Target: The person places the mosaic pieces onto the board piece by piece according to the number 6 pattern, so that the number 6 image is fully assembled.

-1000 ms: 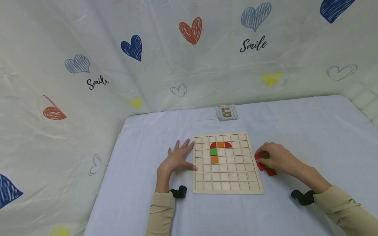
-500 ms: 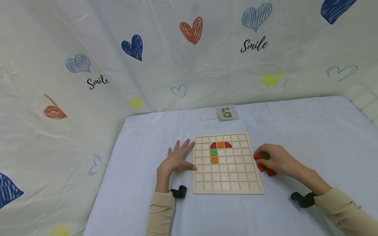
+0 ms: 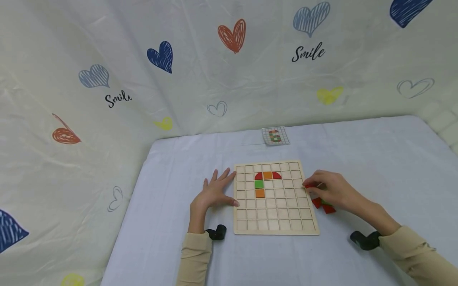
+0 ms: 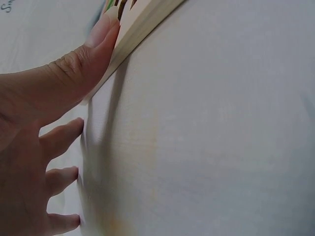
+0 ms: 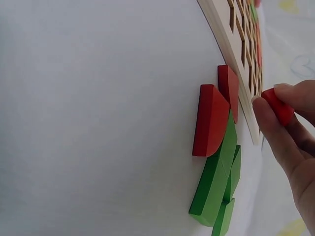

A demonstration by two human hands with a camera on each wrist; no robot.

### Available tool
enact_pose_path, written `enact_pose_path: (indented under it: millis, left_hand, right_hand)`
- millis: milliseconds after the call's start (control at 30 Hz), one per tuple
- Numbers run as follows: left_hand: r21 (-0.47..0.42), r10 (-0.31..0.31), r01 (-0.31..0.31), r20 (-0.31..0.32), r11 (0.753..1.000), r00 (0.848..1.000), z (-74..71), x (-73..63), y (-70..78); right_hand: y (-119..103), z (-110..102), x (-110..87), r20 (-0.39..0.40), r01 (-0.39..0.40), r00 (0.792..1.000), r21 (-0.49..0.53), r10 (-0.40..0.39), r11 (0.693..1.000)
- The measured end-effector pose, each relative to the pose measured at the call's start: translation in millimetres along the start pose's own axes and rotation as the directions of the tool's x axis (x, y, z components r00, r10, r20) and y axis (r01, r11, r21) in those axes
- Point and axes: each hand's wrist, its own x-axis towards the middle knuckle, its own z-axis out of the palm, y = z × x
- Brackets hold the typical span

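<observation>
A square wooden grid board [image 3: 276, 229] lies on the white-covered table. Set in its cells are two red rounded blocks [image 3: 277, 175], two orange squares [image 3: 259, 193] and a green square [image 3: 259, 184]. My left hand [image 3: 214, 192] has its fingers spread, with the thumb resting on the board's left edge. Between thumb and fingertips my right hand [image 3: 332, 190] pinches a red block [image 5: 279, 107], raised at the board's right edge. Below that hand lie two red blocks [image 5: 210, 120] and several green blocks [image 5: 211, 184], partly hidden by it in the head view.
A small card [image 3: 275, 136] with a printed grid and coloured pattern lies behind the board near the table's back edge. A white cloth [image 3: 200, 71] printed with hearts hangs behind the table. Black camera mounts [image 3: 365, 240] sit at both wrists.
My right hand has lifted the red block from the pile and shifted slightly left and up toward the board's edge. My left hand has stayed in place.
</observation>
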Motion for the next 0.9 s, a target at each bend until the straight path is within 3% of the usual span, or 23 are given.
enact_pose_path:
  millis: [467, 900]
  left_hand:
    - [0.01, 0.003, -0.003, 0.002, 1.0, 1.0, -0.1, -0.3, 0.4]
    - [0.019, -0.001, 0.001, 0.0, 1.0, 1.0, 0.2, 1.8, 0.3]
  right_hand:
    - [-6, 2, 4.6, 0.012, 0.002, 1.0, 0.003, -0.002, 1.0]
    - [4, -1, 1.5, 0.067, -0.068, 0.995, -0.02, 0.07, 0.997]
